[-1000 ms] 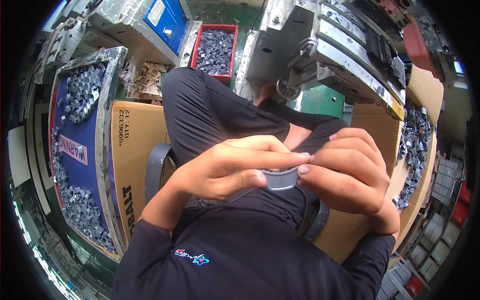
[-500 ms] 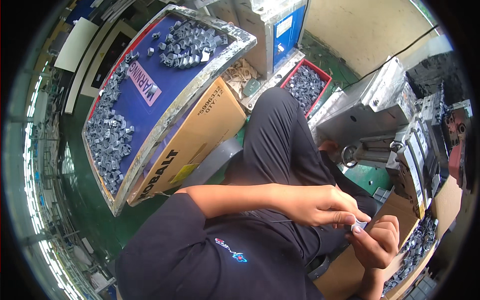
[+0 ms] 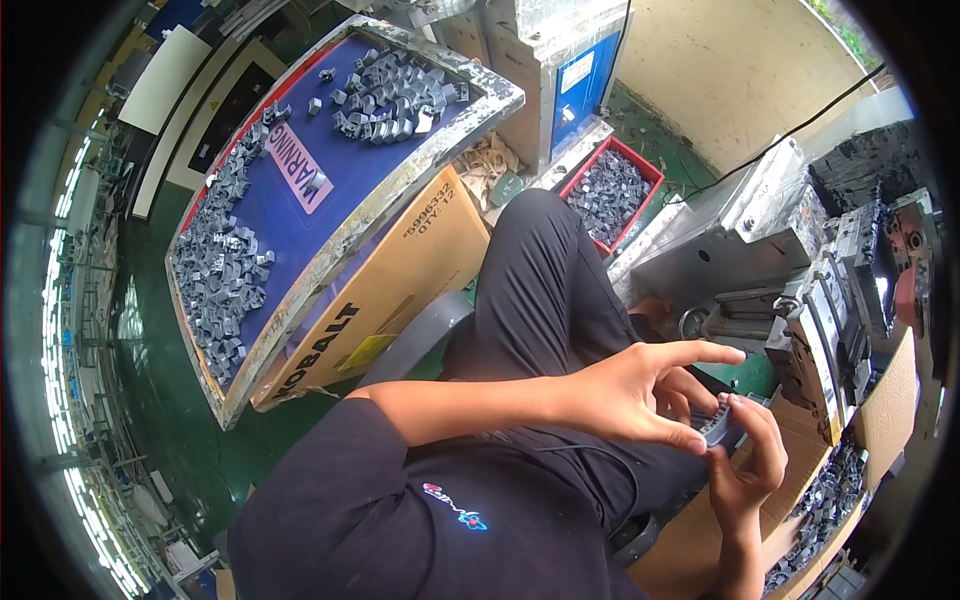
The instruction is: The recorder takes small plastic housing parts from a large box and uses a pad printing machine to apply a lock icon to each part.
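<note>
Both hands' fingers pinch a small ridged grey part (image 3: 718, 424), seemingly metal: left hand (image 3: 640, 395), right hand (image 3: 752, 462).

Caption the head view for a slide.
Seated person's left hand and right hand pinch a small grey part beside a blue tray of parts.
</note>
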A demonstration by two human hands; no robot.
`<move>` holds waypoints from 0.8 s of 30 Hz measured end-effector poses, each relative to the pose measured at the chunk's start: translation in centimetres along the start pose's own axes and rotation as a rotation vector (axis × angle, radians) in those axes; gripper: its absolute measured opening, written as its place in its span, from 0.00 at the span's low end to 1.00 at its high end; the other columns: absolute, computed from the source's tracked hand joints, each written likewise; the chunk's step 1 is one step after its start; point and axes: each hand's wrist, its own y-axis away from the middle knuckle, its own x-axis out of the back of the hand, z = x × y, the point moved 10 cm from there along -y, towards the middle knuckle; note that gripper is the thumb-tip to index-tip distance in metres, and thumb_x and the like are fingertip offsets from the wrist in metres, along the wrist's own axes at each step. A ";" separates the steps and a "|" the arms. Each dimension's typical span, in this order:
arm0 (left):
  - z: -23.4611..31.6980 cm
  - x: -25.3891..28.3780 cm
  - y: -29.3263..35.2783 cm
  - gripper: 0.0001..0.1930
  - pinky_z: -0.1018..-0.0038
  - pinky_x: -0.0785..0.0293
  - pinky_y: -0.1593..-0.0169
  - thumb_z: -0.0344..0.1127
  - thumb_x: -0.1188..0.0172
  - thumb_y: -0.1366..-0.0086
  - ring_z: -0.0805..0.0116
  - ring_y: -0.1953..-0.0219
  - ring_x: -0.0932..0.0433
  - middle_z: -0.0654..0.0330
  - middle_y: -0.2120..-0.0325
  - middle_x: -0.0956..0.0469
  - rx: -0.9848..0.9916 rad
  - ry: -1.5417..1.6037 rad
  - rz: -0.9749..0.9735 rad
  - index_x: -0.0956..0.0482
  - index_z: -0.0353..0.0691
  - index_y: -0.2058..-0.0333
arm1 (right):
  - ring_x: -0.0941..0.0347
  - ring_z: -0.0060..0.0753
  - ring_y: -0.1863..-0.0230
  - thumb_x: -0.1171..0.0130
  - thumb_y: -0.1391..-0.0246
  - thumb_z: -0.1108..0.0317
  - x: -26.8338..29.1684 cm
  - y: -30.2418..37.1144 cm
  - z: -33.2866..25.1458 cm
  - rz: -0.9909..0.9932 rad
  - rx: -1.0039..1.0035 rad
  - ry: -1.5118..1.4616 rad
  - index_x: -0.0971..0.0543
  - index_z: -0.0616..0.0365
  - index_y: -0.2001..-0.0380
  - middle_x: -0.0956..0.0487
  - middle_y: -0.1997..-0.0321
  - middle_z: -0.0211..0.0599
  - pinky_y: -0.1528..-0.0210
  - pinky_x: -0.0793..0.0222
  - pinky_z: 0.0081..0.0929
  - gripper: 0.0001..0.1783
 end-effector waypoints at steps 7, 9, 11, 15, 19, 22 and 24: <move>13.0 21.2 2.7 0.08 0.72 0.21 0.62 0.35 0.29 0.37 0.68 0.68 0.16 0.56 0.64 0.12 -0.277 -0.776 0.878 0.11 0.39 0.62 | 0.19 0.47 0.47 0.32 0.46 0.73 1.3 1.6 1.7 0.064 -0.131 -0.063 0.23 0.72 0.43 0.16 0.49 0.53 0.43 0.26 0.37 0.27; 18.1 29.4 8.3 0.11 0.73 0.21 0.60 0.38 0.28 0.37 0.70 0.65 0.18 0.57 0.62 0.13 -0.338 -1.393 1.132 0.11 0.41 0.57 | 0.19 0.47 0.47 0.32 0.46 0.73 1.2 0.8 1.2 0.050 -0.124 -0.086 0.23 0.72 0.43 0.16 0.48 0.53 0.43 0.27 0.36 0.27; 19.7 34.3 11.4 0.17 0.70 0.21 0.55 0.40 0.27 0.39 0.65 0.64 0.18 0.57 0.57 0.15 -0.204 -1.553 1.111 0.12 0.45 0.52 | 0.19 0.46 0.46 0.32 0.48 0.74 1.4 0.5 1.5 0.045 -0.139 -0.094 0.23 0.71 0.43 0.17 0.47 0.53 0.44 0.27 0.34 0.28; 18.8 38.0 13.1 0.26 0.63 0.32 0.34 0.43 0.25 0.42 0.56 0.45 0.25 0.55 0.46 0.21 -0.016 -1.788 0.912 0.16 0.49 0.44 | 0.19 0.46 0.45 0.32 0.49 0.75 1.4 0.1 1.5 0.040 -0.124 -0.102 0.23 0.70 0.43 0.17 0.47 0.53 0.45 0.27 0.34 0.28; 16.9 39.8 12.3 0.30 0.61 0.38 0.30 0.45 0.25 0.43 0.52 0.37 0.33 0.57 0.41 0.27 0.155 -1.746 0.778 0.18 0.52 0.41 | 0.19 0.46 0.45 0.33 0.50 0.77 1.0 0.0 1.5 0.040 -0.141 -0.084 0.23 0.69 0.42 0.17 0.47 0.52 0.46 0.27 0.34 0.29; 16.3 40.5 11.6 0.30 0.60 0.40 0.30 0.47 0.25 0.42 0.53 0.36 0.35 0.59 0.40 0.28 0.182 -1.744 0.717 0.19 0.54 0.40 | 0.19 0.46 0.46 0.33 0.51 0.78 0.7 -0.1 1.1 0.030 -0.124 -0.064 0.22 0.69 0.42 0.17 0.47 0.52 0.47 0.27 0.33 0.29; 16.1 41.0 11.3 0.30 0.61 0.40 0.29 0.44 0.26 0.40 0.54 0.34 0.35 0.58 0.38 0.31 0.251 -1.770 0.716 0.20 0.55 0.38 | 0.19 0.46 0.46 0.33 0.51 0.79 0.6 -0.2 0.9 0.020 -0.107 -0.049 0.22 0.68 0.42 0.17 0.47 0.52 0.47 0.26 0.33 0.29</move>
